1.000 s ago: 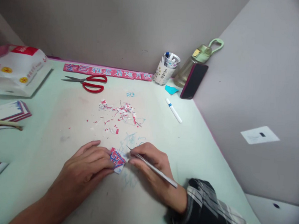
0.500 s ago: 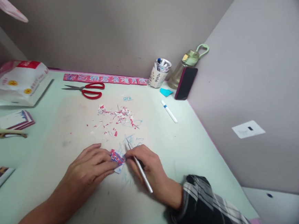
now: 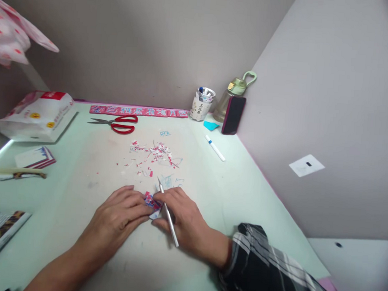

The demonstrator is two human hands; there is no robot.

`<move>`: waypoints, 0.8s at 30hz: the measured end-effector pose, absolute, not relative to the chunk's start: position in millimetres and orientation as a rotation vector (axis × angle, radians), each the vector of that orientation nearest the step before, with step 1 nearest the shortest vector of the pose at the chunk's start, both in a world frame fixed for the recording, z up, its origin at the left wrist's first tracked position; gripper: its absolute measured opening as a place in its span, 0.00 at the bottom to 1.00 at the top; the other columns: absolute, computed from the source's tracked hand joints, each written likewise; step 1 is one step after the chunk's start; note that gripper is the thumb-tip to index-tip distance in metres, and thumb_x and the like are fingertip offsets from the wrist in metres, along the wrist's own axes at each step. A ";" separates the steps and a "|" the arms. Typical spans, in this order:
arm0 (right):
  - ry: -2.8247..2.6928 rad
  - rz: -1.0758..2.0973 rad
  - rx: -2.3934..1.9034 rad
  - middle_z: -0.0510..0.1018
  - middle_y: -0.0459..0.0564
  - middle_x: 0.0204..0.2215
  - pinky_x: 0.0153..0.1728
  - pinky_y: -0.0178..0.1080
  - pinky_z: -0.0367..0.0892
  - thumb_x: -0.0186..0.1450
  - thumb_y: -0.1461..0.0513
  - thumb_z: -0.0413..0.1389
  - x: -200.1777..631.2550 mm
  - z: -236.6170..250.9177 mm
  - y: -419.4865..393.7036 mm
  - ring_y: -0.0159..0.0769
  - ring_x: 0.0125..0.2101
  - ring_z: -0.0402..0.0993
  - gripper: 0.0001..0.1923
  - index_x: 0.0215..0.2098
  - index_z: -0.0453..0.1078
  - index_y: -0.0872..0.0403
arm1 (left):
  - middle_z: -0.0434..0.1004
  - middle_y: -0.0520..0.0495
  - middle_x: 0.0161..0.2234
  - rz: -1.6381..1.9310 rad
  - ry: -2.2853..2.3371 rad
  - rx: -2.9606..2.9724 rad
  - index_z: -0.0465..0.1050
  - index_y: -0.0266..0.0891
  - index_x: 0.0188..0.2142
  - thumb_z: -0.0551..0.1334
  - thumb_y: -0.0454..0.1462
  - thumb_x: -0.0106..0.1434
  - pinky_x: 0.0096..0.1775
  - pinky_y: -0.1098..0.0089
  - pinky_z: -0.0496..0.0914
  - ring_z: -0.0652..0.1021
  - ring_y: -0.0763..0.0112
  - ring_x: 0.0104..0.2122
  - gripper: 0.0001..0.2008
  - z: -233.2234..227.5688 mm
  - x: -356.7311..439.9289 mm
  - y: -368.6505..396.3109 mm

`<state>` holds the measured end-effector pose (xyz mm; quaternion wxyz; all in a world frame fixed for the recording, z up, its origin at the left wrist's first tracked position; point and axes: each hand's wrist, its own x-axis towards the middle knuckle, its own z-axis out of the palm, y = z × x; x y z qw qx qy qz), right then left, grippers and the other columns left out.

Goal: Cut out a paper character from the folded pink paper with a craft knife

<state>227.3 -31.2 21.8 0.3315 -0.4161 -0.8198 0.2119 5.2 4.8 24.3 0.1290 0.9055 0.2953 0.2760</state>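
A small red-and-blue paper piece (image 3: 150, 201) with a pale corner lies on the table between my hands, partly hidden by fingers. My left hand (image 3: 121, 214) is closed on its left side, fingertips pressing it down. In my right hand (image 3: 188, 221) a silver craft knife (image 3: 170, 224) is gripped, its blade pointing away from me, off the paper. The right thumb and index finger reach to the paper's right edge. Just beyond lie many red and white paper scraps (image 3: 160, 152).
Red-handled scissors (image 3: 123, 124) lie before a row of red lettered tiles (image 3: 139, 111). A pen jar (image 3: 200, 108), green bottle (image 3: 221, 105), phone (image 3: 234, 116), blue scrap (image 3: 210, 125) and white marker (image 3: 215, 148) stand or lie rightward. A white bag (image 3: 36, 117) and cards (image 3: 35, 156) are left.
My right hand has moved left, its thumb and index finger now at the paper's edge, and the knife has swung more upright in view. The camera view has shifted slightly.
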 end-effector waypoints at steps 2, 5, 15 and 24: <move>-2.138 0.546 -1.076 0.78 0.55 0.45 0.47 0.46 0.69 0.68 0.61 0.63 227.3 21.3 -31.4 0.45 0.44 0.69 0.21 0.57 0.65 0.53 | 0.81 0.57 0.37 0.798 0.859 2.638 0.74 0.47 0.41 0.59 0.35 0.72 0.59 0.60 0.64 0.79 0.71 0.42 0.06 24.9 4.5 4.6; -2.134 0.542 -1.060 0.78 0.55 0.44 0.47 0.46 0.69 0.68 0.61 0.63 227.2 21.4 -31.6 0.45 0.44 0.69 0.21 0.56 0.65 0.54 | 0.80 0.57 0.35 0.794 0.873 2.646 0.72 0.45 0.37 0.59 0.36 0.72 0.59 0.61 0.64 0.80 0.72 0.39 0.06 26.9 2.9 4.3; -2.124 0.564 -1.085 0.77 0.55 0.44 0.47 0.46 0.69 0.66 0.63 0.65 227.5 23.4 -31.1 0.45 0.44 0.70 0.21 0.55 0.65 0.54 | 0.80 0.58 0.37 0.809 0.955 2.731 0.72 0.47 0.43 0.56 0.34 0.73 0.60 0.59 0.60 0.79 0.73 0.37 0.07 30.0 12.0 -0.2; -2.105 0.585 -1.074 0.78 0.55 0.45 0.48 0.48 0.69 0.67 0.63 0.64 227.5 21.8 -30.5 0.46 0.45 0.70 0.22 0.56 0.64 0.52 | 0.75 0.50 0.35 0.759 1.077 2.892 0.71 0.40 0.41 0.53 0.28 0.71 0.59 0.55 0.62 0.76 0.65 0.37 0.10 27.4 23.9 -8.3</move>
